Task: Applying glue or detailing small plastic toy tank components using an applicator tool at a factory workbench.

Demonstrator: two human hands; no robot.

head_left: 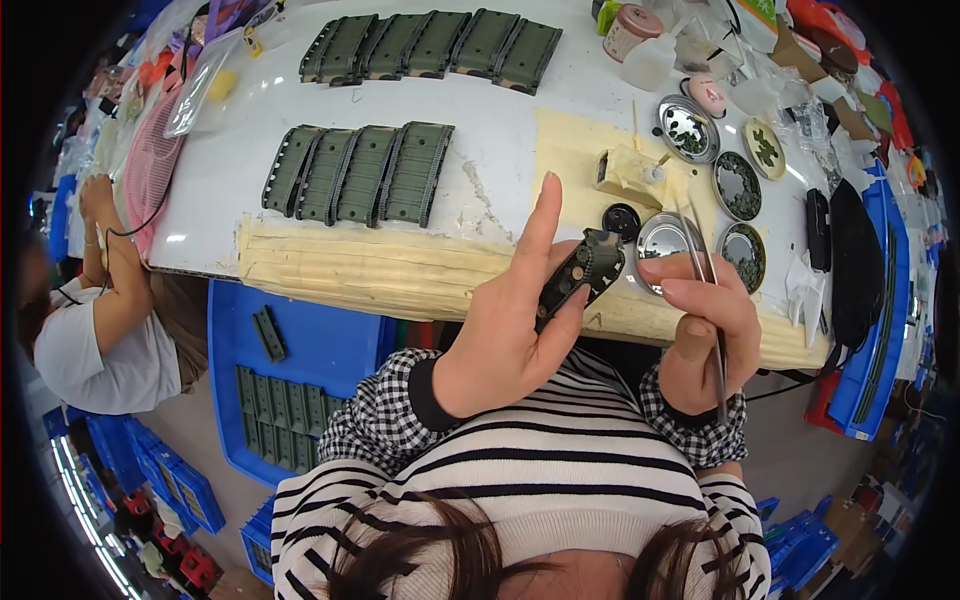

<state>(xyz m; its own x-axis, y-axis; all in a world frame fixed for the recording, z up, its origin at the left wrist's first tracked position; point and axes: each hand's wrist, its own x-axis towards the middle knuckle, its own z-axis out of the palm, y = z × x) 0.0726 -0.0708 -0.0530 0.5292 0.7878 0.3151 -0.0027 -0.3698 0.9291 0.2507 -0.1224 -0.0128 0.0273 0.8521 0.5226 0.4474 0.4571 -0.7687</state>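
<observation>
My left hand [500, 335] is closed round a dark green model tank hull [602, 262], holding it tilted above the table's front edge, index finger stretched up past it. Round wheel-like details show along the hull's side. My right hand [722, 325] grips metal tweezers [697, 235], their tips pointing up and away toward the dishes. Whether the tips hold a small part is too small to tell. Just beyond the right fingers sits a shiny metal dish [655, 238], partly hidden by them. A small black round dish [621, 219] lies behind the hull.
Two rows of similar green hulls [408, 170] stand at the far left. Several dishes of small green parts [737, 186] sit right of a tan block [625, 172]. A blue crate [225, 400] holds more green pieces below the table. Another person [120, 340] works at left.
</observation>
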